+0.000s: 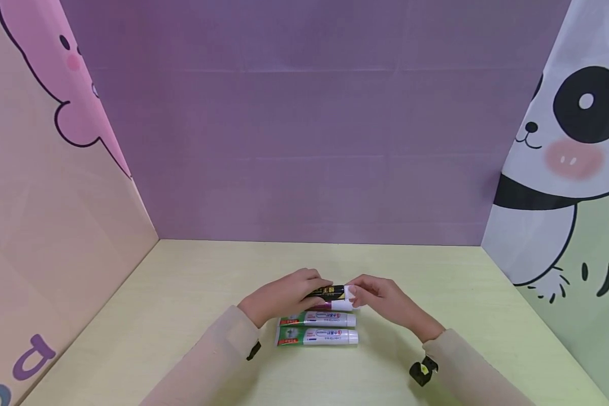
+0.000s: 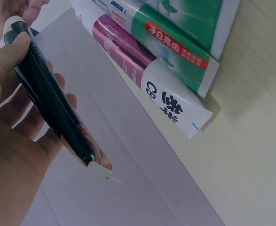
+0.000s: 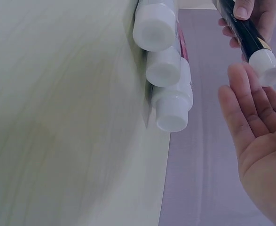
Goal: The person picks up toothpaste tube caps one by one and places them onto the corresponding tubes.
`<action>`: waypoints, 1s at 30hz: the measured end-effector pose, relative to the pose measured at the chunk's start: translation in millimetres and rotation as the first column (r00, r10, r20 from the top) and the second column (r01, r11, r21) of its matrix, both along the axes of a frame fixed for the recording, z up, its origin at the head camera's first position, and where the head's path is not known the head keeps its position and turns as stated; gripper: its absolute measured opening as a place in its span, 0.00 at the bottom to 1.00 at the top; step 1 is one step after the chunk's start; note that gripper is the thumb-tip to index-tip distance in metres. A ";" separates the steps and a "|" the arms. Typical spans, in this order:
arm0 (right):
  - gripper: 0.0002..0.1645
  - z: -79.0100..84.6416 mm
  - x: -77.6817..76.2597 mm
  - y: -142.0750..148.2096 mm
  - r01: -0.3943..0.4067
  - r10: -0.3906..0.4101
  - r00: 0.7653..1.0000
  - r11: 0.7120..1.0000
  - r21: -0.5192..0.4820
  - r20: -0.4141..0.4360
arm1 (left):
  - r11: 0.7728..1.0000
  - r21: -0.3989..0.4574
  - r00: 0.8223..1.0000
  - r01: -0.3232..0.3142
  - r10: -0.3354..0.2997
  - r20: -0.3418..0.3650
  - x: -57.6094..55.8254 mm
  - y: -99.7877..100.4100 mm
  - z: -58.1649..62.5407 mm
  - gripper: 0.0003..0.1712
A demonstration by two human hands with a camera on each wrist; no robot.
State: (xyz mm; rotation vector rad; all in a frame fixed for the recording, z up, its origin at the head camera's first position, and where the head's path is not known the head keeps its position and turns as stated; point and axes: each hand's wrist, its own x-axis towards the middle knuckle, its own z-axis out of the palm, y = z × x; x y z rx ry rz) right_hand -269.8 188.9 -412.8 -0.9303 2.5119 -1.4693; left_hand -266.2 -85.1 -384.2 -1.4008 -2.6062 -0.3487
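My left hand [image 1: 289, 293] holds a black toothpaste tube [image 2: 53, 99] with a white cap, thumb on one side and fingers on the other. The tube is raised off the table in the wrist views. My right hand [image 3: 264, 127] is at the cap [image 3: 264, 67], its fingers extended beside and behind it; whether they touch it is unclear. Just below the hands in the head view lies a purple-and-white toothpaste tube [image 2: 128, 61]. Nearer to me are two green-and-white toothpaste tubes [image 1: 325, 320], side by side, their caps pointing right.
The pale wooden table [image 1: 208, 265] meets a purple back wall [image 1: 309, 141]. A pink cartoon wall [image 1: 71, 169] stands on the left, and a panda-printed wall [image 1: 538, 237] on the right. A dark wrist strap [image 1: 422, 369] shows on my right sleeve.
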 end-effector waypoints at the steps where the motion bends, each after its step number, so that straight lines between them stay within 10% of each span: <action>1: 0.16 -0.4 -0.6 -0.3 -0.001 0.001 1.000 1.000 -0.004 0.006 | 1.000 -0.002 1.000 -0.002 0.002 -0.002 -0.3 0.2 0.1 0.22; 30: 0.16 3.2 7.4 4.8 0.034 -0.028 0.973 0.999 0.023 -0.228 | 0.999 -0.020 1.000 -0.029 0.029 -0.001 7.0 1.4 3.0 0.23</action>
